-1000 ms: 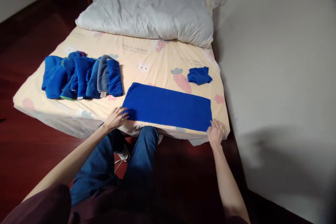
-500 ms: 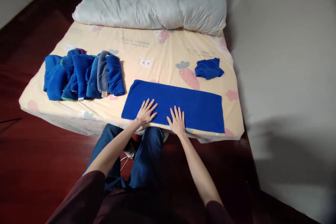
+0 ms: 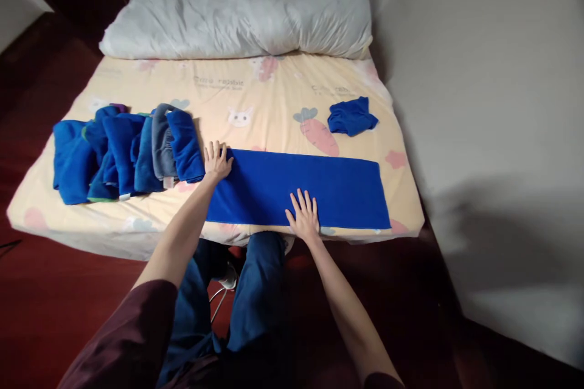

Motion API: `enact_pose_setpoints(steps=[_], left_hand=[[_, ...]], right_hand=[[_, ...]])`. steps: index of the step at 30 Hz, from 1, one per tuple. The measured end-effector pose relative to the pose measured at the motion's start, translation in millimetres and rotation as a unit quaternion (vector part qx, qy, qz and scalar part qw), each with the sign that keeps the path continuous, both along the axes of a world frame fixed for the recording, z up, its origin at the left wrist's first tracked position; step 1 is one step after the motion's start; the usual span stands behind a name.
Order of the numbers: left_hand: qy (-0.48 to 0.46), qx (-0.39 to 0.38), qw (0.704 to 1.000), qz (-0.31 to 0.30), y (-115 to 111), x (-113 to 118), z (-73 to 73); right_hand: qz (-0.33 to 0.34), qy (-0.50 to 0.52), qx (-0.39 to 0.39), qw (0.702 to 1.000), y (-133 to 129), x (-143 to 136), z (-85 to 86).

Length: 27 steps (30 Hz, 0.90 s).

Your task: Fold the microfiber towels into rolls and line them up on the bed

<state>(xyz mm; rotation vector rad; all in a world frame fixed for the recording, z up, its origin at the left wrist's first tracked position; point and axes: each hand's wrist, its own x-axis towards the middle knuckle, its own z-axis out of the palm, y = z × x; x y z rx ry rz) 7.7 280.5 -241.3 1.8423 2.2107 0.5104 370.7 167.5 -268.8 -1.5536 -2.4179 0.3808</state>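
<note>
A long blue cloth (image 3: 337,191) lies flat along the front edge of the bed. On its upper left corner rests my left hand (image 3: 218,161), fingers spread, hiding that corner. My right hand (image 3: 303,216) lies with fingers apart on the cloth's lower edge, right of its middle. Neither hand grips anything. Just left of my left hand is a row of folded cloths (image 3: 123,149), mostly blue with one grey. A crumpled blue cloth (image 3: 352,116) sits farther back on the right.
The bed (image 3: 274,94) has a cream sheet with carrot and rabbit prints. A large pale grey quilt (image 3: 246,6) covers its far end. A bare wall (image 3: 483,103) stands close on the right.
My left hand has slid up and left, from the cloth's lower part to its upper left corner. My right hand stays at the lower edge. The view has shifted slightly.
</note>
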Motion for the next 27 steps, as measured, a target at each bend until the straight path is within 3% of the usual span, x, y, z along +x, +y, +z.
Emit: enact_pose_setpoints(steps=[2, 5, 7, 9, 12, 15, 18, 22, 25, 27], left_hand=[[0.003, 0.04, 0.998, -0.047, -20.3, 31.6, 1.6], [-0.002, 0.04, 0.989, -0.146, -67.5, 81.1, -7.5], [-0.007, 0.042, 0.99, -0.134, -94.5, 100.9, -16.7], [-0.012, 0.054, 0.994, -0.096, -109.1, 108.1, -23.9], [-0.02, 0.077, 0.994, -0.074, -110.8, 106.1, -28.2], [-0.025, 0.1, 0.992, -0.076, -105.4, 103.0, -29.4], [-0.027, 0.112, 0.991, -0.075, -103.3, 102.5, -32.8], [-0.025, 0.105, 0.992, -0.067, -103.7, 102.5, -38.3], [-0.024, 0.095, 0.993, -0.069, -104.0, 102.9, -39.9], [-0.026, 0.087, 0.993, -0.072, -103.9, 103.3, -39.8]], right_hand=[[-0.001, -0.006, -0.014, 1.0, 2.4, -0.9, 3.3], [-0.001, -0.018, -0.04, 0.999, 5.6, -1.0, 7.3], [0.0, -0.028, -0.052, 0.998, 5.9, -0.8, 8.9], [0.002, -0.038, -0.055, 0.998, 5.5, -0.8, 10.0], [0.02, -0.04, -0.048, 0.998, 13.4, 0.1, 10.6], [0.04, -0.037, -0.031, 0.998, 46.2, 11.4, 7.4], [-0.031, -0.053, -0.011, 0.998, 102.4, 48.0, 0.0], [-0.181, -0.091, -0.016, 0.979, 173.1, 138.1, -9.1], [-0.286, -0.12, -0.059, 0.949, 207.7, 207.7, -11.1], [-0.3, -0.122, -0.076, 0.943, 222.9, 236.0, -8.7]])
